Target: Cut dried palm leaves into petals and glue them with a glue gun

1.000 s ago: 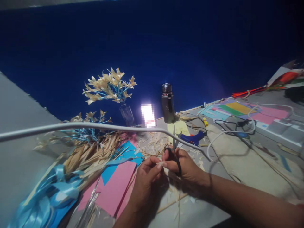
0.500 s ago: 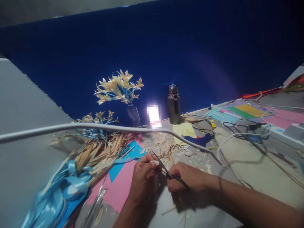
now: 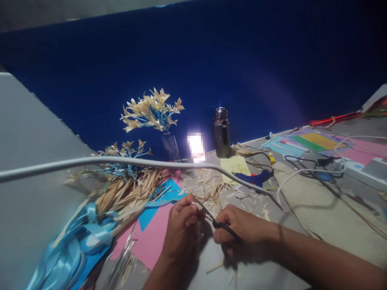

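Note:
My right hand (image 3: 238, 227) grips small black-handled scissors (image 3: 211, 217), blades pointing up-left toward my left hand. My left hand (image 3: 183, 227) is closed in a pinch at the blade tips, on a thin pale strip too small to make out clearly. Both hands hover just above the grey table (image 3: 305, 201), over a pink paper sheet (image 3: 151, 237). A heap of straw-coloured cuttings (image 3: 208, 187) lies just beyond the hands.
A white cable (image 3: 121, 162) crosses in front. Dried leaf bundles (image 3: 127, 193) and blue ribbon (image 3: 69, 249) lie left. A vase of pale flowers (image 3: 154, 110), a metal bottle (image 3: 222, 133), a blue glue gun (image 3: 252, 177), yellow paper (image 3: 234, 165) and coloured sheets (image 3: 314, 141) stand behind.
A second ago the scissors stood upright in my right hand; they now lie tilted, blades toward my left hand. The view shifted slightly left. Little differs from half a second ago.

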Motion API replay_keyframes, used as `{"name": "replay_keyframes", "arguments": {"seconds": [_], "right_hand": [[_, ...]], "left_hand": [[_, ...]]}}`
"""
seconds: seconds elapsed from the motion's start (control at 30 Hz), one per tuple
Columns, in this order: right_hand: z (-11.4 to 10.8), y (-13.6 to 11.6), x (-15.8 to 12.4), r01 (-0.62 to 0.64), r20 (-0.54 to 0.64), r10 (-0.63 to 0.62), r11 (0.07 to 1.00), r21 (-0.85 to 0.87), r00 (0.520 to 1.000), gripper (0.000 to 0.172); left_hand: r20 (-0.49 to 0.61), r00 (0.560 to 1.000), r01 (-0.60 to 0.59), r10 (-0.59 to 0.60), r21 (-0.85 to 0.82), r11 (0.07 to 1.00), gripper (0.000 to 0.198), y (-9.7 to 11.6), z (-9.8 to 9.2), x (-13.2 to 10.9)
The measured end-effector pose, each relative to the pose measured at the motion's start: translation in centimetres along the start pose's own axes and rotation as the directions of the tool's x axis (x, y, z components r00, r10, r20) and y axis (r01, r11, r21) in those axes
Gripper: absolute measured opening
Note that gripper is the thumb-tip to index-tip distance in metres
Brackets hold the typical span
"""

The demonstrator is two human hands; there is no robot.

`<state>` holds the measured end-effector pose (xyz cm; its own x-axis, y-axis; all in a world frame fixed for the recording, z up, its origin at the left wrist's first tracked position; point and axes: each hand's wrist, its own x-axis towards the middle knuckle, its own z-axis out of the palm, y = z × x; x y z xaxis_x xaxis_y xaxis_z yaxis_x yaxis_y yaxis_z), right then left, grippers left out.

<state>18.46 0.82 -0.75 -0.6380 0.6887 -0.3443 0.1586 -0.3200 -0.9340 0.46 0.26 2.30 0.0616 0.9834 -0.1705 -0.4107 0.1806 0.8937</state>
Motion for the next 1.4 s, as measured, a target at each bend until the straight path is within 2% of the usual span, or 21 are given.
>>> {"name": "replay_keyframes", "arguments": {"seconds": [0.2,0.37,0.5,0.77,1.0,1.17,1.4], "right_hand": [[0.1,-0.1,0.1,-0.025,-0.014,0.025,1.000,0.011,1.000,0.036],[0.1,-0.2,0.1,-0.038,-0.047,0.035,0.998,-0.058,0.998,0.033],[0.2,-0.5,-0.3,-0.059,-0.005,0.059,0.996,-0.059,0.998,0.032],[0.0,-1.0,-0.6,-0.096,-0.007,0.096,0.994,-0.048,0.995,0.033],[0.0,-1.1,-0.6,-0.090,-0.055,0.086,0.993,-0.074,0.995,0.036],[0.3,-1.4,-0.8,-0.125,-0.025,0.124,0.992,-0.029,0.992,0.032],[0.2,-1.1,-0.5,-0.100,-0.044,0.098,0.994,-0.046,0.994,0.035]], "left_hand": [[0.001,1.000,-0.001,0.001,0.003,1.000,0.023,0.0,-0.1,0.1],[-0.022,1.000,0.003,-0.003,0.009,1.000,0.022,0.1,-0.2,0.1],[-0.015,1.000,0.009,-0.009,0.018,1.000,0.022,-0.1,-0.4,0.2],[-0.003,1.000,-0.026,0.026,0.039,0.999,0.015,-0.6,-1.1,0.8],[0.016,1.000,0.010,-0.012,0.075,0.997,0.016,-0.7,-1.9,1.2],[0.020,0.999,0.029,-0.030,0.057,0.998,0.016,-0.6,-1.9,1.2],[0.032,0.999,0.011,-0.014,0.078,0.997,0.018,-0.6,-2.1,1.3]]}}
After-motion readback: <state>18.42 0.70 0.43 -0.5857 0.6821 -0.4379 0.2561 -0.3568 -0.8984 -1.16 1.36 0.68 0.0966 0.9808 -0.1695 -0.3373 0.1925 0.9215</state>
